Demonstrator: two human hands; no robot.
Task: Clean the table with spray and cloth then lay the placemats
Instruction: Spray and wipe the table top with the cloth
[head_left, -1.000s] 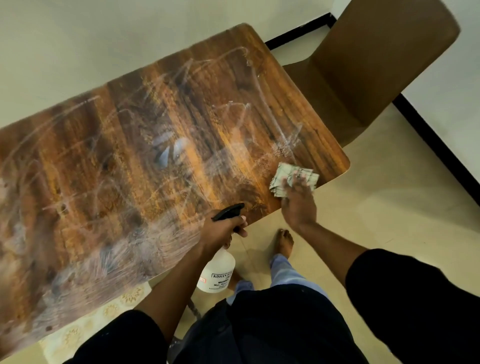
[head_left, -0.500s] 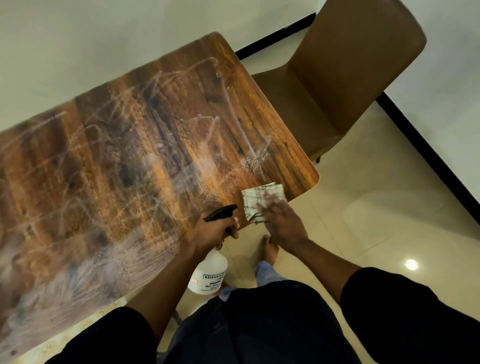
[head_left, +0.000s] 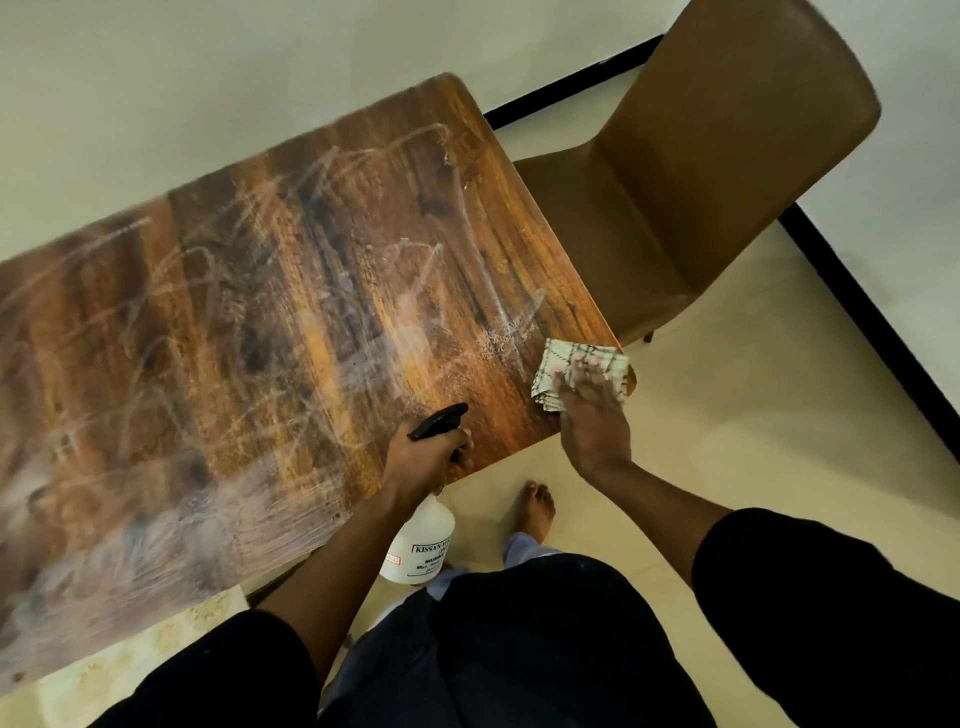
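A person stands at the near long edge of a wood-grain worktop (head_left: 270, 332), seen from above; the surface is streaked all over with pale wet smears and arcs, thickest toward the near left edge and with a speckled patch close to the near right corner; the right hand (head_left: 589, 410) lies flat on a folded checked cloth (head_left: 576, 371) right at that near right corner, fingers straight and spread, fingertips (head_left: 577, 358) pressing the cloth against the top, the cloth's far and right edges showing beyond the fingers and its right side reaching the worktop's edge; the left hand (head_left: 423, 457) is curled round the neck of a spray bottle (head_left: 418, 545), held at the near edge a little left of the cloth; the bottle's black trigger head (head_left: 438, 421) sticks up above the knuckles over the wood, while its white body with a printed label hangs below the edge, over the floor; the two hands are near each other but apart; a brown chair (head_left: 717, 171) stands at the worktop's right end, its seat tucked close to that short edge, its back toward the wall; a bare foot (head_left: 532, 512) rests on the pale tiled floor (head_left: 727, 426) below the near edge, between the two forearms; a patterned pale surface (head_left: 130, 649) shows beneath the near left edge, too indistinct to identify.
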